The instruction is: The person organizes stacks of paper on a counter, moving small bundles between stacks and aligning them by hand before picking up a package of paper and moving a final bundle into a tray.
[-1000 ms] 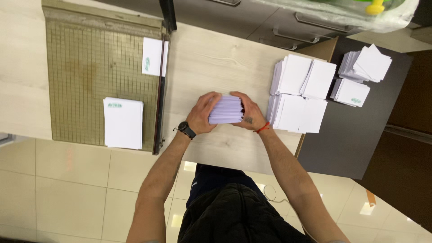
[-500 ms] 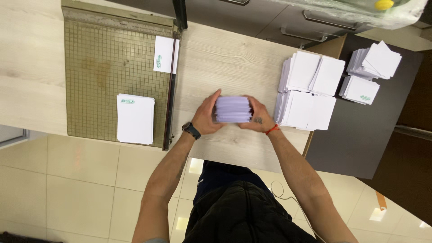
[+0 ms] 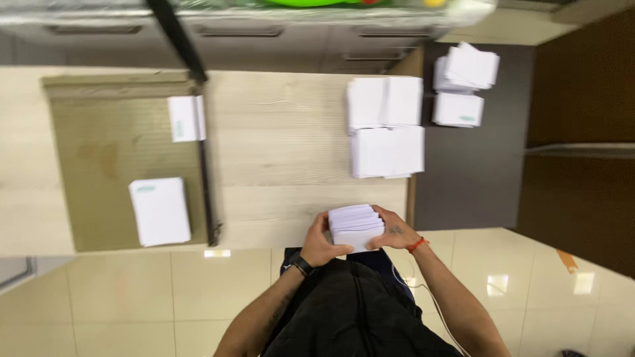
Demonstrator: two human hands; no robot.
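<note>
- While the picture is a little blurred, both hands clearly clamp one stack of white cards (image 3: 356, 227) at the near edge of the wooden table (image 3: 278, 139).
- The left hand (image 3: 322, 242) closes on the left side of the stack, thumb on the near face, and wears a dark wristwatch (image 3: 301, 265).
- The right hand (image 3: 395, 231) closes on the right side and wears a red wrist band (image 3: 417, 245).
- On the left lies a paper cutter (image 3: 99, 152) with a white sheet pile (image 3: 160, 211) near and a smaller card (image 3: 185, 118) far, beside the blade arm.
- Further white stacks (image 3: 385, 125) lie at the far right of the table, and more stacks (image 3: 465, 84) rest on the dark surface beside it.
</note>
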